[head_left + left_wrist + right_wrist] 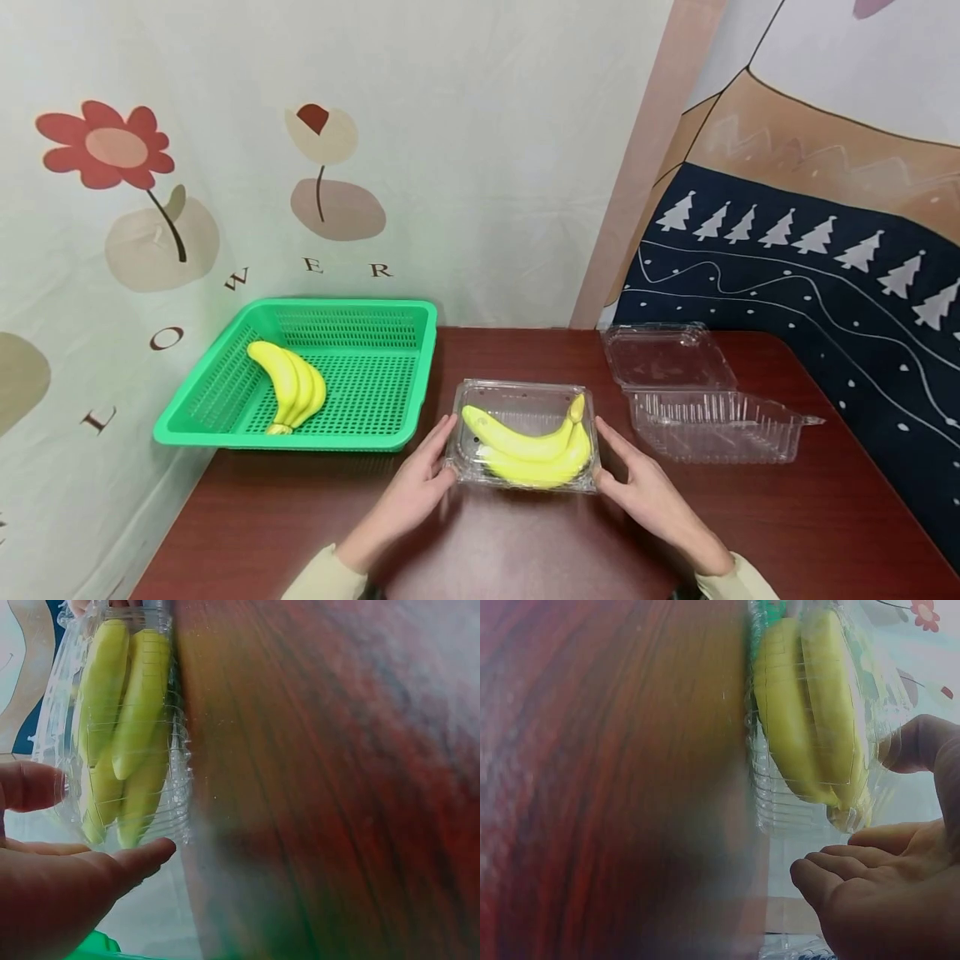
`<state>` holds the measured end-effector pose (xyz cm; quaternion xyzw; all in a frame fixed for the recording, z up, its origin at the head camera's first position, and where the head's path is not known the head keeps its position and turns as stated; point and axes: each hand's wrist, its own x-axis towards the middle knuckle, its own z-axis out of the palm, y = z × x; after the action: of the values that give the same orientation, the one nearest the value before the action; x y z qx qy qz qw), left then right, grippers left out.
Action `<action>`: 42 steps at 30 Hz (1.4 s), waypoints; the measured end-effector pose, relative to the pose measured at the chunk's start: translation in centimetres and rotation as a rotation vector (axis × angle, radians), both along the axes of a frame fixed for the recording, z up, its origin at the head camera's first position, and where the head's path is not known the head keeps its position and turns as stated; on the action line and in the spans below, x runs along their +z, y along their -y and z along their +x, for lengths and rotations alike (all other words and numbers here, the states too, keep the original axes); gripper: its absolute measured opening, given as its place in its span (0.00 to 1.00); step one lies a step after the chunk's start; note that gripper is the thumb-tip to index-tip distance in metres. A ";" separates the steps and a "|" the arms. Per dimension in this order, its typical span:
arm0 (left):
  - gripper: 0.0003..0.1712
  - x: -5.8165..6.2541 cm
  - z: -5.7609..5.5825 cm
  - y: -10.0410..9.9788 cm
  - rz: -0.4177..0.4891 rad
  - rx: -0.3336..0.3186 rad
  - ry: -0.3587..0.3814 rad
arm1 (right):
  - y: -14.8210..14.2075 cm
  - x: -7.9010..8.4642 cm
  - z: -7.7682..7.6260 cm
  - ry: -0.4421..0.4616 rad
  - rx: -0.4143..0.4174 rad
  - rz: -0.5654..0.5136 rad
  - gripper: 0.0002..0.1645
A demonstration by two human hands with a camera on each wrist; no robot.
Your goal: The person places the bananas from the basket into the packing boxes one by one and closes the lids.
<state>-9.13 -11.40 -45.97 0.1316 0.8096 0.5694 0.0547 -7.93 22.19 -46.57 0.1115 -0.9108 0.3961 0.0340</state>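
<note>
A lidded clear plastic clamshell box (517, 396) sits on the table in front of me, its lid down over a bunch of yellow bananas (528, 446). My left hand (420, 479) lies along the box's left side, its fingers straight and the thumb at the near corner. Along the opposite side, my right hand (645, 483) has its fingers stretched out and its thumb near the front corner. Through the ribbed wall in the left wrist view, the bananas (139, 697) show between the thumb and fingers. The right wrist view shows the stem end of the bananas (847, 814).
On the left stands a green plastic basket (371, 379) with another banana bunch (296, 387) in it. At the right, a second clear clamshell box (720, 433) stands with its lid folded back. A fabric backdrop (480, 167) hangs behind the dark red table (517, 550).
</note>
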 end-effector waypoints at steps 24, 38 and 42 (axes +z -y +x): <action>0.44 0.2 -0.4 0.2 0.037 -0.024 0.142 | -0.3 0.1 -0.6 0.215 0.085 -0.207 0.43; 0.46 0.3 -0.3 0.0 0.130 -0.009 0.234 | -0.1 -0.1 -0.9 0.353 0.247 -0.459 0.52; 0.46 0.0 -0.1 0.1 0.139 -0.009 0.246 | -0.1 -0.3 -0.9 0.338 0.264 -0.479 0.52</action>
<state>-9.24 -11.47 -45.94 0.0678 0.7547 0.6359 0.1468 -8.81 22.33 -46.90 0.1501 -0.7621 0.6132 -0.1439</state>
